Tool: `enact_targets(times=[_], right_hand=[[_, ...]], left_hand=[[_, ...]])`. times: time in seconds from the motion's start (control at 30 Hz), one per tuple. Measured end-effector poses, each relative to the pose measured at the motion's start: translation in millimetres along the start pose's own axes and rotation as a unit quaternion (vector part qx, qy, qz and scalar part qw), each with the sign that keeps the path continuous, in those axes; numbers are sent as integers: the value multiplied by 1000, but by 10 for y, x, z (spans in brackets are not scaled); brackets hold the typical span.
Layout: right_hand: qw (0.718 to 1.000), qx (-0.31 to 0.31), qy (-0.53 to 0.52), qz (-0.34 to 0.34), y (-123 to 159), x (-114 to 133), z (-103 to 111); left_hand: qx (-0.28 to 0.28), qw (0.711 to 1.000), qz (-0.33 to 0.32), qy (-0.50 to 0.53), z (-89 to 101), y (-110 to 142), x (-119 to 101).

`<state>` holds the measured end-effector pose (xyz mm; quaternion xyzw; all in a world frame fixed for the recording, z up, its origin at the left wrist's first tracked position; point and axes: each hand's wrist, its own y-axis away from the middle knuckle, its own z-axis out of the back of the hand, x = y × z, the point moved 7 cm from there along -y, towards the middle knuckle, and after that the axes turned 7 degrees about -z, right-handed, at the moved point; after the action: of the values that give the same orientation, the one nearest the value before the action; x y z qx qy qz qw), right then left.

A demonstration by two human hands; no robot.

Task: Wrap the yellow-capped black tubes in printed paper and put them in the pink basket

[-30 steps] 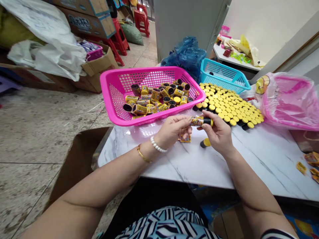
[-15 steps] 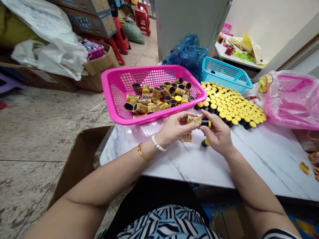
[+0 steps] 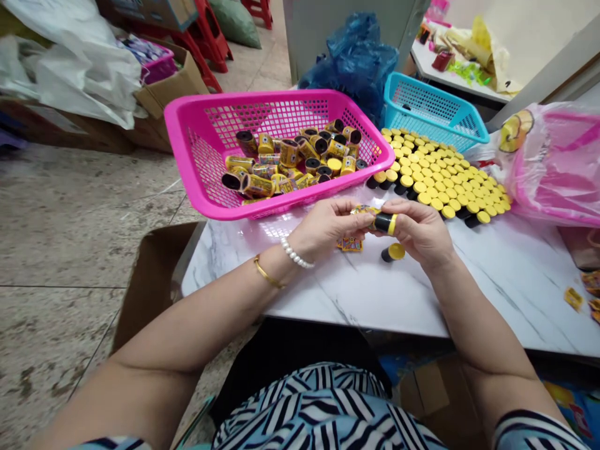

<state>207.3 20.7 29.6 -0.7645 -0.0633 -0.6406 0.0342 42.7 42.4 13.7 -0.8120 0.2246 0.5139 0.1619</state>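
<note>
At left, pink basket (image 3: 220, 209) of jumbled yellow-wrapped tubes (image 3: 257, 185). In left hand (image 3: 325, 228), pinches printed wrapper (image 3: 363, 210) between thumb and fingers; just beneath, flat packets (image 3: 351, 244) on marbled table (image 3: 347, 294). Between both hands, black tube (image 3: 384, 223), slightly tilted, touching wrapper; upright below it, second tube (image 3: 388, 254). In right hand (image 3: 424, 231), clamps tube's yellow-capped end with fingers and thumb. Farther right, packed yellow-capped tubes (image 3: 443, 181) upright.

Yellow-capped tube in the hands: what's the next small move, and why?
Perhaps ease the printed yellow sleeve toward the yellow cap: bare black tube shows between them, while the left hand pinches the sleeve and the right hand holds the tube near its cap.
</note>
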Motion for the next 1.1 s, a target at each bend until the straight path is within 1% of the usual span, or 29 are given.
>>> enact_targets(times=[0.07,0.13,0.2,0.27,0.3,0.37,0.43,0.47,0.5,0.53,0.63,0.67,0.7,0.8,0.87,0.93,1.0,1.1], right_hand=[[1000,-15,7,-14,-17,-42,1],[998,-37,35,-28,-19,-42,35],[994,-63,81,-29,4,16,78],[988,-79,132,-4,53,123,85],[984,-83,157,21,88,191,71],[965,-98,221,105,178,356,22],[925,-112,304,200,279,500,-63],[903,-113,342,234,317,538,-110],[889,-107,368,251,337,547,-150],[886,-97,375,253,340,531,-174],[912,-79,332,227,312,444,-164],[912,-79,328,231,310,429,-157],[905,-82,338,246,316,430,-157],[856,-89,404,310,347,470,-190],[835,-87,428,335,359,497,-209],[828,-87,435,343,372,522,-217],[828,-86,441,337,393,534,-224],[839,-86,443,305,406,514,-220]], left_hand=[[-14,999,19,22,13,-18,45],[-20,999,18,22,9,-32,40],[-31,1000,-1,-1,21,-41,-3],[-40,999,-16,-23,40,-44,-41],[-37,999,-18,-28,43,-44,-48],[-22,999,-18,-31,39,-42,-48],[-10,999,-20,-34,40,-38,-44],[-7,999,-23,-37,43,-35,-45],[-3,999,-26,-39,43,-32,-46],[2,999,-27,-41,39,-28,-48],[28,998,-23,-45,6,-18,-52],[33,998,-21,-46,-1,-18,-58],[34,998,-23,-47,0,-20,-68],[17,998,-39,-53,34,-33,-112],[11,997,-57,-52,41,-36,-151],[12,996,-69,-51,26,-26,-184],[8,996,-68,-60,10,-6,-209],[7,996,-58,-60,-20,22,-232]])
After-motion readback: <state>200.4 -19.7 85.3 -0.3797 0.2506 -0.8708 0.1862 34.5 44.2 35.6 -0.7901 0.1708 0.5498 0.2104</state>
